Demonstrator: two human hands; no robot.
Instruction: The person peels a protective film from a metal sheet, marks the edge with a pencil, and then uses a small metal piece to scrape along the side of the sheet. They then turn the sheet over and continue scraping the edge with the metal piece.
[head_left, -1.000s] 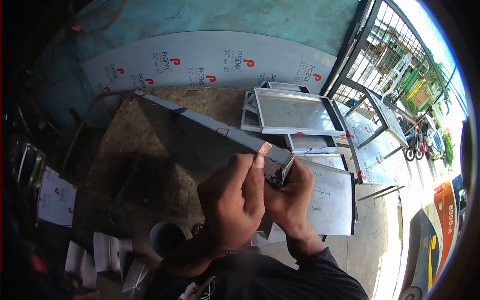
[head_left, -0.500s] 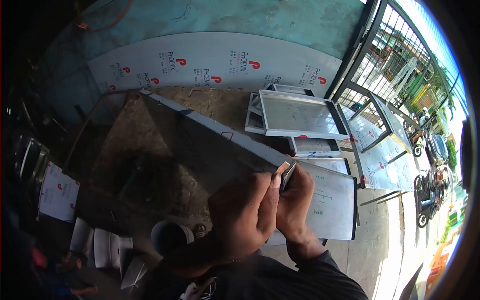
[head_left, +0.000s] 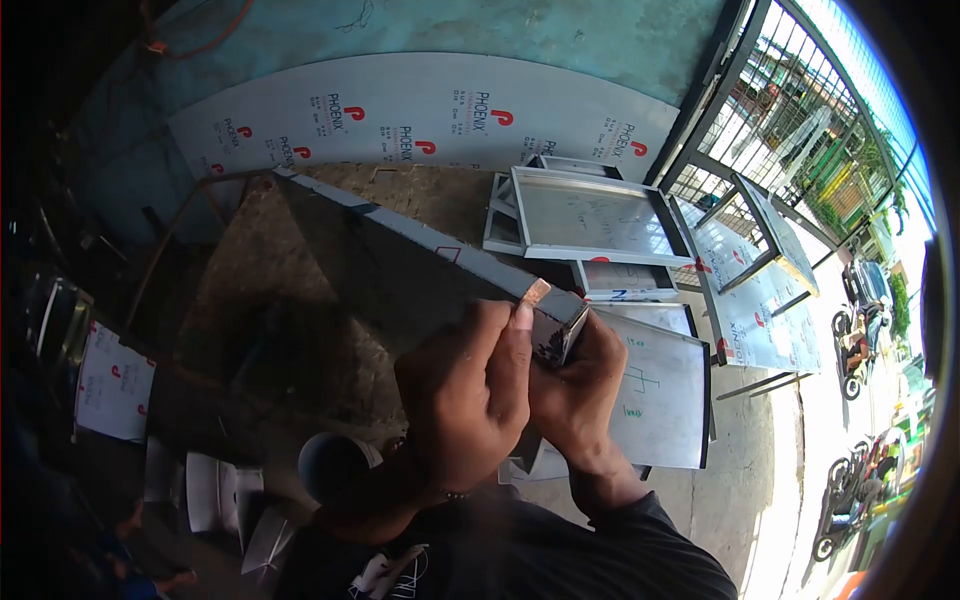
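Between the thumb and fingers of my left hand (head_left: pixel 465 385) is a small copper-coloured piece (head_left: pixel 537 292), which stands up at the near corner of a long metal panel. The panel (head_left: pixel 420 235) has a grey edge and reaches away to the upper left. My right hand (head_left: pixel 580 385) is closed around the panel's near corner, with its fingers wrapped at the edge. A folded metal end shows between the two hands, with dark marks on it.
A printed metal sheet (head_left: pixel 370 120) leans on the wall. Framed panels (head_left: pixel 595 220) and a marked white panel (head_left: pixel 660 390) lie to the right. A bucket (head_left: pixel 335 465) and bent metal pieces (head_left: pixel 225 495) stand lower left. Motorbikes are outside.
My left hand has moved slightly left, away from my right hand, with the copper-coloured piece in it. More of the panel's folded end now shows between them.
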